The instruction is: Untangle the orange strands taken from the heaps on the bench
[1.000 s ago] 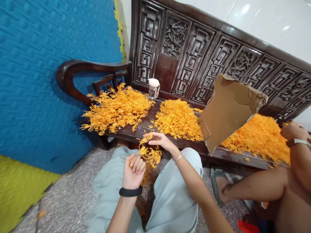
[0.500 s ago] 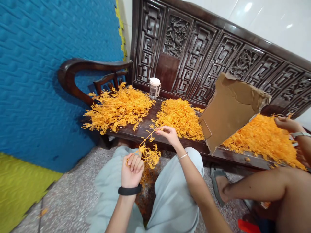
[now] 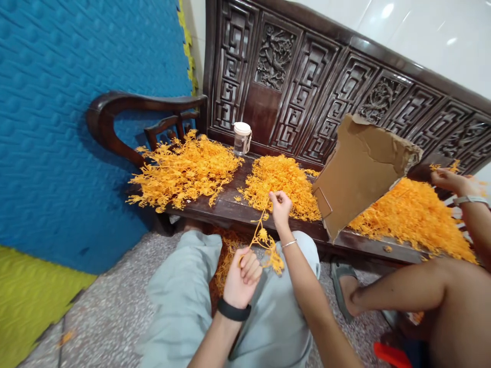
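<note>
My left hand (image 3: 241, 278), with a black band on the wrist, is closed around the stem of an orange plastic sprig (image 3: 264, 240) above my lap. My right hand (image 3: 281, 206), wearing a thin bracelet, pinches the sprig's upper end at the front edge of a dark carved wooden bench (image 3: 230, 208). Just behind that hand lies the middle heap of small orange pieces (image 3: 282, 184). A looser heap of branched orange sprigs (image 3: 184, 171) covers the bench's left end.
A clear jar with a white lid (image 3: 242, 138) stands at the bench back. A torn cardboard sheet (image 3: 360, 171) leans between the middle heap and a third orange heap (image 3: 410, 217). Another person's hand (image 3: 447, 179) and bare leg (image 3: 406, 291) are at right. Blue foam mat (image 3: 76, 102) on left.
My left hand has moved right and down with the sprig. My right hand has risen toward the middle heap, stretching the sprig. The other person's hand has lifted from the right heap.
</note>
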